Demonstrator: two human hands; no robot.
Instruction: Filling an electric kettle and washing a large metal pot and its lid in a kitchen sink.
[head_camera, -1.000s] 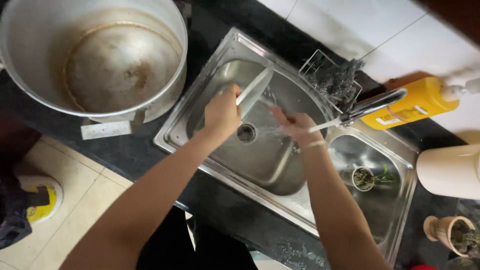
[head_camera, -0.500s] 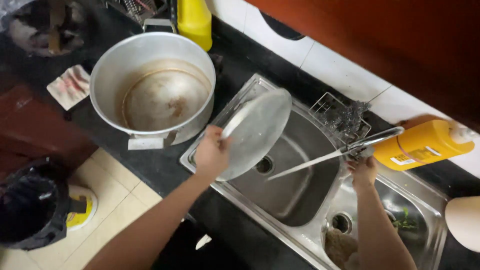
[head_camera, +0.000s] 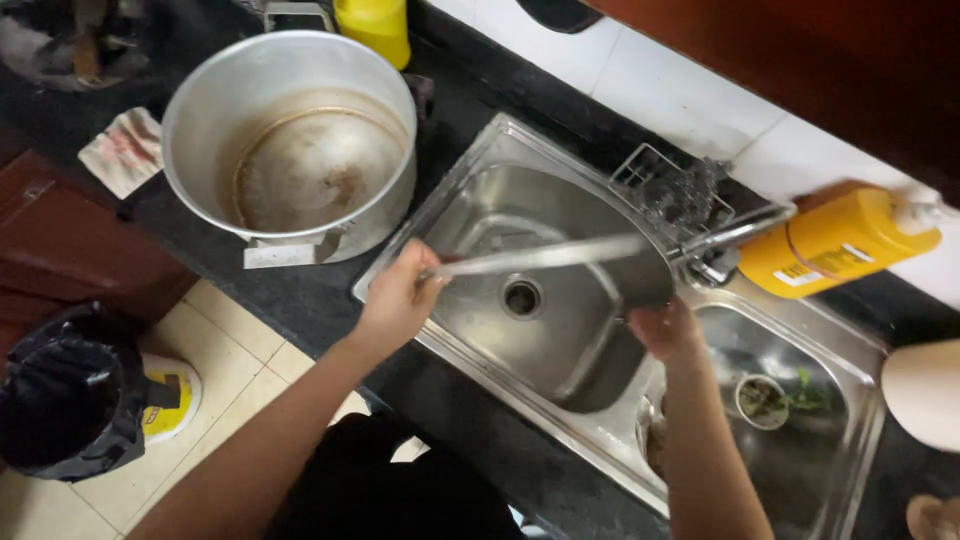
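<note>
Here we see both hands gripping a round metal plate (head_camera: 560, 262), held nearly edge-on and level above the sink basin (head_camera: 520, 330). The left hand (head_camera: 398, 298) closes on the plate's rim at the basin's near-left edge; the right hand (head_camera: 662, 328) pinches the opposite rim, on the divider beside the basin, just below the tap (head_camera: 735, 232). Left of the basin, a large metal pot (head_camera: 290, 150) stands on the dark tabletop (head_camera: 250, 290). Right of the basin, past the tap, a yellow bottle (head_camera: 835, 243) lies on its side.
</note>
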